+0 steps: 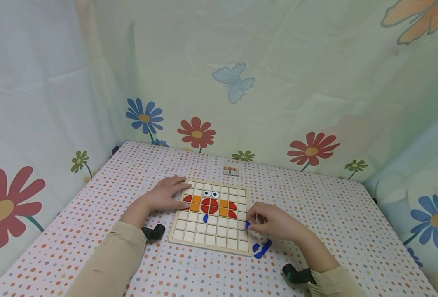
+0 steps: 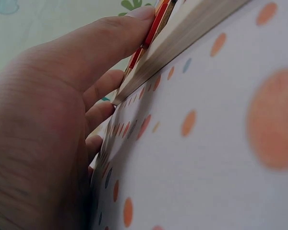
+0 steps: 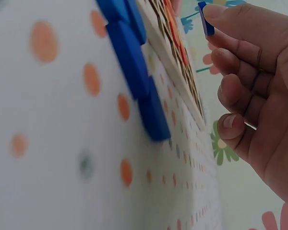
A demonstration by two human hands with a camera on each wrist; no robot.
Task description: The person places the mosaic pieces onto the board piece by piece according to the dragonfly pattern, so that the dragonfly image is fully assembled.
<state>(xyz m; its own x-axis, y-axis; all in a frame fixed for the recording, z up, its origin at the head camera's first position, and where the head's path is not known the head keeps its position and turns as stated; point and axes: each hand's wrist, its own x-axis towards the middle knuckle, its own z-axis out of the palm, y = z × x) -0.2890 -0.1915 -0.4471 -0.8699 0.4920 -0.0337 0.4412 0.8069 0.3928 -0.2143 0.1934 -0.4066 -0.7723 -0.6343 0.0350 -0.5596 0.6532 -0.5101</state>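
Note:
A wooden grid board [image 1: 195,238] lies on the table with shaped pieces in its cells. Two eye pieces [image 1: 211,194] sit above a red circle [image 1: 209,206], and orange pieces [image 1: 223,208] and red rounded pieces flank it. Below the circle is one blue piece [image 1: 205,218]. My left hand [image 1: 163,194] rests at the board's left edge with fingers spread, its thumb over a red piece [image 2: 156,24]. At the right edge, my right hand [image 1: 276,222] pinches a small blue piece [image 3: 207,20] between thumb and fingertip, its other fingers loosely bent.
Several loose blue pieces [image 1: 262,250] lie on the dotted tablecloth [image 1: 159,268], just right of the board's near corner. Behind the board lies a small card [image 1: 230,169] with a printed grid picture. Printed curtains [image 1: 270,95] enclose the table.

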